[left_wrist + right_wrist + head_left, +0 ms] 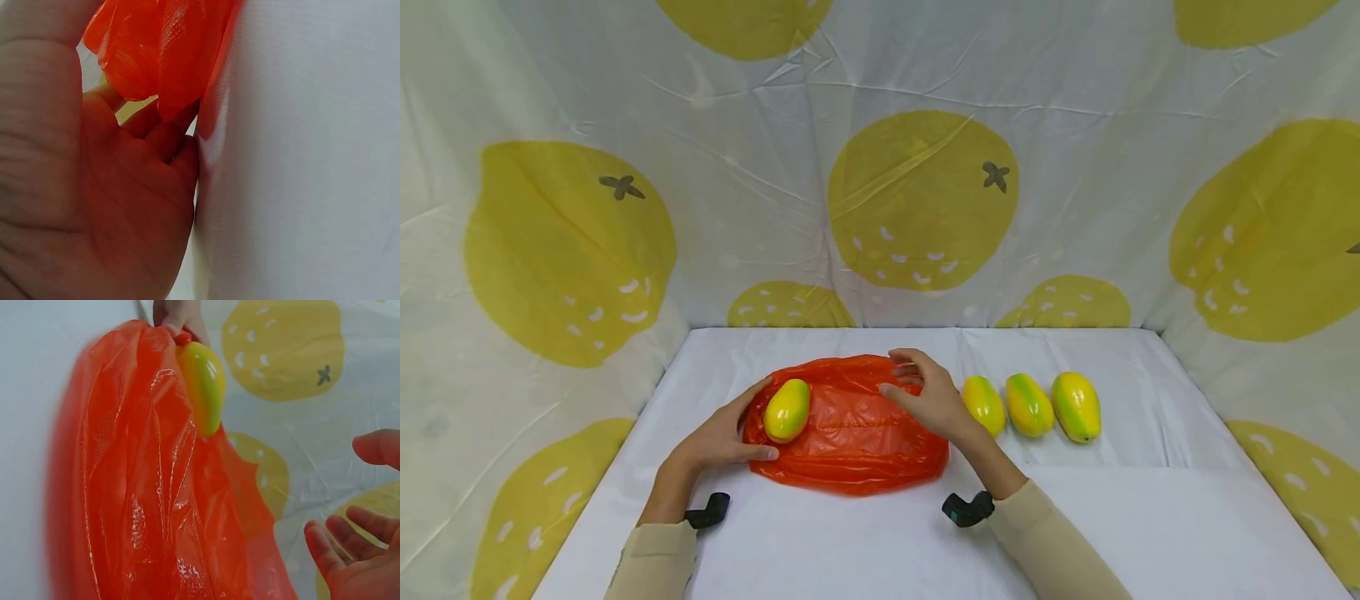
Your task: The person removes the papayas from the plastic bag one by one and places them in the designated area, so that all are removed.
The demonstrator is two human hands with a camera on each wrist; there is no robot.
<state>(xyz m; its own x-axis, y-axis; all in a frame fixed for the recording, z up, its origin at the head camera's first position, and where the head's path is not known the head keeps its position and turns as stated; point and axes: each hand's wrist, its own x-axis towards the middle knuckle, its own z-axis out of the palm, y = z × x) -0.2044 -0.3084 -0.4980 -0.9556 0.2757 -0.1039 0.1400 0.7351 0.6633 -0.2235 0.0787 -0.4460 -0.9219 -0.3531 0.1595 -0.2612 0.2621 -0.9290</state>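
A red plastic bag (857,425) lies spread on the white surface, creased and glossy. One yellow-green fruit (787,411), shaped like a mango or papaya, rests at its left end. My left hand (722,433) holds that end of the bag, fingers round the far side and thumb at the near side. In the left wrist view, bag film hangs over the fingers (159,128). My right hand (932,400) is over the bag's right part, thumb and fingers apart with nothing between them. The right wrist view shows the fruit (205,390) beside the bag's folds.
Several matching fruits stand in a row right of the bag: one (983,406) partly behind my right hand, another (1030,405), and the rightmost (1077,407). White cloth (1120,533) covers the table. A lemon-print curtain (760,167) encloses the back and sides.
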